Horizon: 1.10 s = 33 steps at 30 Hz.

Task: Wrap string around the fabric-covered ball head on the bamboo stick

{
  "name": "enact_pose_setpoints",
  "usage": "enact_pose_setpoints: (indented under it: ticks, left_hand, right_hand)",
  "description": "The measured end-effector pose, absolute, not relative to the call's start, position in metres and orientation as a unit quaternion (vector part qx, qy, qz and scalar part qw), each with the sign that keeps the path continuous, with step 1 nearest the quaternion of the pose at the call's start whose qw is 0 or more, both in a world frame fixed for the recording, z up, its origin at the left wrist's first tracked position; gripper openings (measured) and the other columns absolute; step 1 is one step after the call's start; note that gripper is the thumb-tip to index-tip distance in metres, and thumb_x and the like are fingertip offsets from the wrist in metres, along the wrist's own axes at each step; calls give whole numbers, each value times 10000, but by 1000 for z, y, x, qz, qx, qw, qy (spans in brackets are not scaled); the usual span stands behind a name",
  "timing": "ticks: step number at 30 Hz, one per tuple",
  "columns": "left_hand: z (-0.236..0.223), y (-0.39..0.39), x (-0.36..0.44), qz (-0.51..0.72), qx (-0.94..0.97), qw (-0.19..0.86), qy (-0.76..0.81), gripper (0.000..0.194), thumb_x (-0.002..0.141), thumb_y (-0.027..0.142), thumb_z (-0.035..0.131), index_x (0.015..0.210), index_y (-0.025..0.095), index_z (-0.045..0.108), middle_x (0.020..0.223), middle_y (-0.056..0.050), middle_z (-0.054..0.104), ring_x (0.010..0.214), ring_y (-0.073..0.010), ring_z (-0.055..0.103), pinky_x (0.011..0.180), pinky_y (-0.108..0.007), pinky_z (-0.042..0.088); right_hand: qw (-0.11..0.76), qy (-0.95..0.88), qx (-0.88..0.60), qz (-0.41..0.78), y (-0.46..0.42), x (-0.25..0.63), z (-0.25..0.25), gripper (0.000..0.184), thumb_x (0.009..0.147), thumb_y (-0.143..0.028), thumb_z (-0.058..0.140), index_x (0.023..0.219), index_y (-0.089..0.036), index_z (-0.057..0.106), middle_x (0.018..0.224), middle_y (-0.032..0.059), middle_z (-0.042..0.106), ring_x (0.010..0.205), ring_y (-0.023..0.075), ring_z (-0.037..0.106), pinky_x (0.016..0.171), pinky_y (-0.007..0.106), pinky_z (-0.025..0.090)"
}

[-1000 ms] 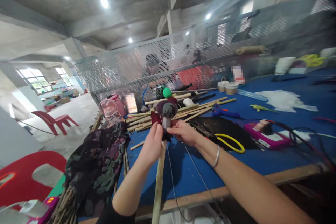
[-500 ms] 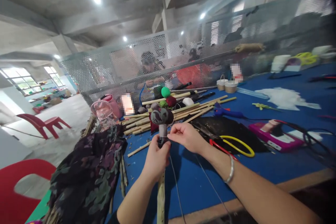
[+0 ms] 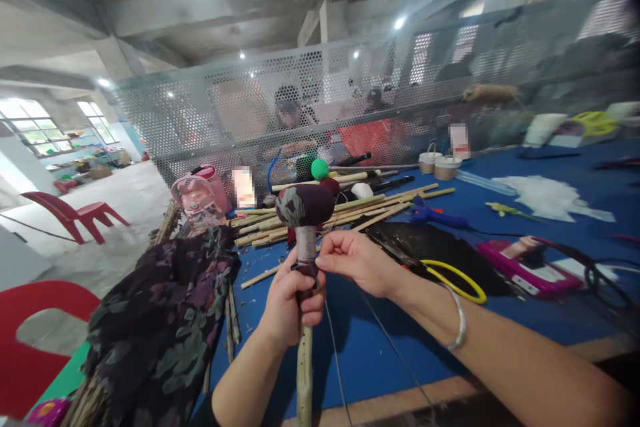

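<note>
In my head view, the cloth knob (image 3: 305, 205) has turned since before; it tops the stick (image 3: 305, 373), which my left hand (image 3: 287, 303) grips. My right hand (image 3: 363, 261) pinches beside the grey wrapping (image 3: 307, 243). Behind, the tubs' (image 3: 447, 167) contents are unclear.

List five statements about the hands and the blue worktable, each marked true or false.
1. The left hand grips the wooden stick below its fabric-covered head. True.
2. The right hand is holding the yellow-handled scissors. False: they lie on the blue worktable, and its fingertips are pinched beside the stick's thread-wound neck.
3. A green ball shows beyond the fabric-covered head. True.
4. The silver bangle is on the left wrist. False: it is on the right wrist.
5. A perforated metal screen stands behind the bamboo sticks. True.
</note>
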<state>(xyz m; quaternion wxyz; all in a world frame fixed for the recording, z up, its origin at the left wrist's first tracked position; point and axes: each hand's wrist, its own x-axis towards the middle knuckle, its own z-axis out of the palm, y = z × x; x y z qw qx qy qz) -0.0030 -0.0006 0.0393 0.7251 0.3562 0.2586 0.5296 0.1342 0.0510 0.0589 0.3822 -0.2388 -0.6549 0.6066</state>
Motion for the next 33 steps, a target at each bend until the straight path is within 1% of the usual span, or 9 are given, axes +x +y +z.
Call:
enact_pose_setpoints:
  ticks: [4,7,11,14,17,21,24,28,33]
  left_hand:
    - [34,4,-10,506,329,774,193,243,575,154,472,816,178,470,552,48,406,331,-18,200,273,-106,165]
    - [28,12,-14,426,305,838,150,89,578,200,479,638,136,459,486,52,323,325,-10,166,268,-116,148]
    - [21,20,-9,376,314,855,174,118,583,239,497,581,138,436,464,52,308,326,-16,216,288,-132,182]
    - [17,18,1,468,387,729,317,245,658,292,535,858,151,515,638,-13,510,432,-90,446,355,-180,317]
    - [14,12,10,552,462,529,450,514,669,313,629,1136,214,436,799,-46,581,638,-175,559,491,-240,405]
    - [9,10,12,589,530,323,517,498,583,238,722,1035,187,519,864,-76,599,796,-211,557,678,-283,407]
    - [7,14,7,582,548,300,521,333,636,255,687,919,179,529,767,-54,604,675,-170,562,622,-259,411]
    - [9,20,-1,540,536,391,517,308,705,319,627,926,194,452,487,63,488,331,-85,403,359,-185,306]
    - [10,23,-1,541,526,431,495,318,704,311,635,900,197,413,404,108,416,262,-59,340,286,-149,239]
  right_hand:
    - [352,-610,-204,680,60,129,52,266,659,-322,682,779,-159,509,471,-75,465,350,24,239,351,180,141]
    - [298,-590,-179,729,71,129,40,422,631,-337,702,966,-176,504,479,-96,418,334,21,193,329,182,88]
    - [293,-586,-193,731,80,135,26,380,614,-375,705,851,-135,530,478,-81,397,338,12,193,326,187,81]
    - [328,-585,-243,701,81,140,20,333,629,-358,696,794,-134,512,497,-68,418,341,15,234,319,188,95]
    - [342,-582,-278,683,82,141,19,324,641,-366,685,787,-135,510,476,-79,383,332,18,215,314,195,96]
    - [350,-580,-316,665,82,134,17,331,627,-386,688,756,-138,511,445,-94,346,320,21,193,318,207,90]
    - [370,-606,-318,628,81,131,18,339,642,-410,674,767,-130,531,457,-86,386,334,20,213,336,204,100]
    - [386,-647,-315,577,81,136,23,319,656,-420,656,667,-127,531,447,-77,395,361,24,245,358,198,118]
    - [375,-592,-296,649,84,146,25,307,627,-384,673,614,-158,465,387,-111,267,338,27,160,344,194,71]
